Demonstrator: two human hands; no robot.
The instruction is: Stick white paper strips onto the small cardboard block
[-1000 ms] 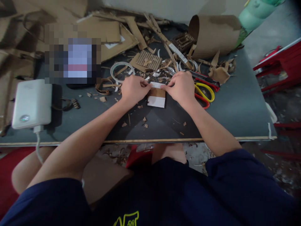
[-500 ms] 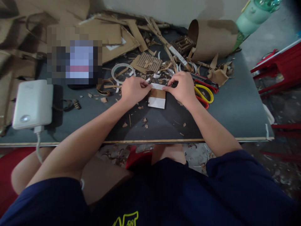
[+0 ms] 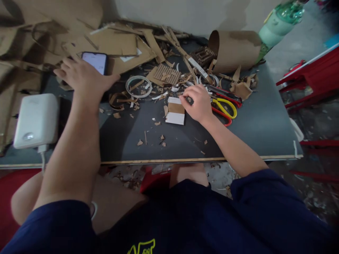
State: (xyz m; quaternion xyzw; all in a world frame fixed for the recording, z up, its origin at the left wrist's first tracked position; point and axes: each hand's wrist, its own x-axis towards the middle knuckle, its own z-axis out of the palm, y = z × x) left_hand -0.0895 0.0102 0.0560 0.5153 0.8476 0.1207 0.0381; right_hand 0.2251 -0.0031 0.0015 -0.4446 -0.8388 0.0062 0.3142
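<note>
My left hand (image 3: 86,76) is spread, fingers apart, over the near side of a phone (image 3: 96,62) with a lit screen; it grips nothing. My right hand (image 3: 197,102) is curled at the upper right corner of a small cardboard piece (image 3: 176,108), thumb and index finger close together. Whether anything is pinched between those fingertips is too small to tell. The piece lies flat on the dark table, brown across its middle with white bands above and below. A small brown scrap touches its left side.
A tape ring (image 3: 139,96), scissors with yellow and red handles (image 3: 234,110), a red cutter (image 3: 227,95) and cardboard scraps lie around. A white power bank (image 3: 37,120) is at left. A cardboard tube (image 3: 235,49) with a green bottle (image 3: 277,26) is at the back right.
My left hand has left the small cardboard piece, moved left to the phone and opened. My right hand remains by the piece's upper right corner.
</note>
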